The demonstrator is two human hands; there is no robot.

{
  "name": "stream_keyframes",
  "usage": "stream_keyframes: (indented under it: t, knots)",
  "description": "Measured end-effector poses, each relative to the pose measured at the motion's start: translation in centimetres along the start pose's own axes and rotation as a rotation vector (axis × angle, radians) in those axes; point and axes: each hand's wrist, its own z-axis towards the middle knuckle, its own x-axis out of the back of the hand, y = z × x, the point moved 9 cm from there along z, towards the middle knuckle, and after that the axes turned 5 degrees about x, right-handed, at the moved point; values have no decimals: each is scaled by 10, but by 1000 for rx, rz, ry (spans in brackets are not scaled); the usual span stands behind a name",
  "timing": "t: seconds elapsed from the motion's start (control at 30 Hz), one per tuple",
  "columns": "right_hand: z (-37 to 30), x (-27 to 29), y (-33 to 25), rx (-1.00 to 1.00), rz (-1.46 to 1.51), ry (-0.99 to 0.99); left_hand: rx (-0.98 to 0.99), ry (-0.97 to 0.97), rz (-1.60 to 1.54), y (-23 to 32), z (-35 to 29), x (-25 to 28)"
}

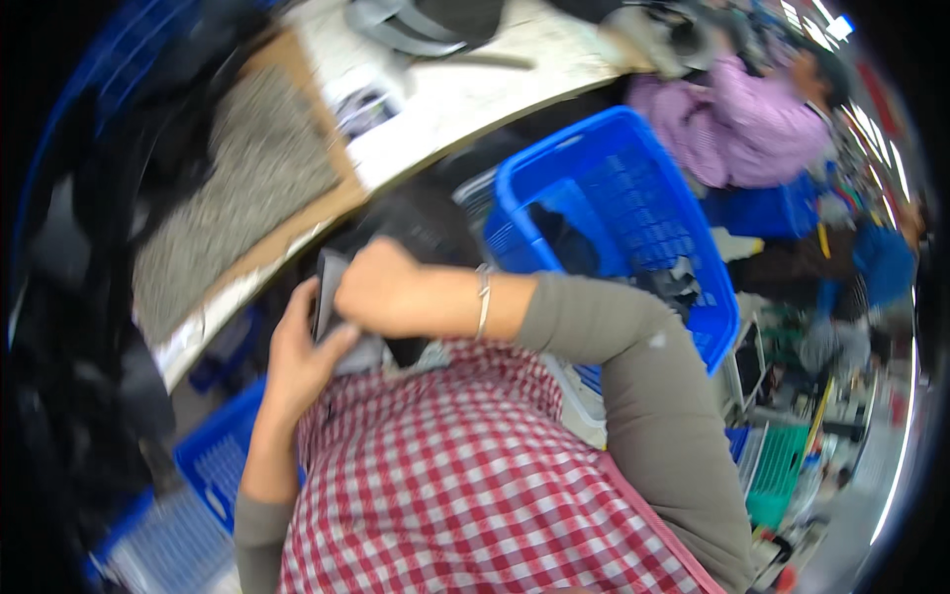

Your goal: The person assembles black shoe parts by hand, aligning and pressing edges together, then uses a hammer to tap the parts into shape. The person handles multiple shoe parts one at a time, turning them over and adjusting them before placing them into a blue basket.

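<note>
In front of my checked apron [445,445], my left hand [297,356] grips a grey-and-black flat piece [332,287], thumb on the near side and fingers behind its outer edge. The piece stands roughly on edge; its kind cannot be made out. My right hand [378,287] is closed in a fist against the same piece, its fingers turned away and hidden. Under both hands lies some pale grey material [361,356], and dark material [406,351] shows beneath my right wrist. A bracelet [483,297] circles that wrist.
A white worktable [465,99] with a grey mat [247,178] on a brown board lies ahead. Dark curved pieces [406,28] rest on it. A blue basket [618,129] holding dark pieces stands right; another blue crate [213,465] is lower left. A person in pink [732,119] sits far right.
</note>
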Motion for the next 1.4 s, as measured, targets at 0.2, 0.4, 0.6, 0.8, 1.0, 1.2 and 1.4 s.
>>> stream_keyframes:
  t: [0.2,0.4,0.6,0.8,1.0,1.2,1.4]
  knots:
    - [20,-19,42,286,844,-260,-313,213,81,1,-39,-9]
    - [27,-42,57,87,669,-256,-557,-217,523,0,-48,-49]
    - [5,-16,30,29,211,-60,111,-329,-437,-48,5,3]
    - [-13,5,17,164,205,206,21,-398,-165,-45,44,-27]
    - [-38,25,-11,8,-105,506,314,-486,-389,-78,61,-54]
    - [-46,21,16,-144,34,578,411,-634,-490,-79,72,-61]
    - [-45,15,35,-79,283,506,355,-628,-680,-72,43,-43]
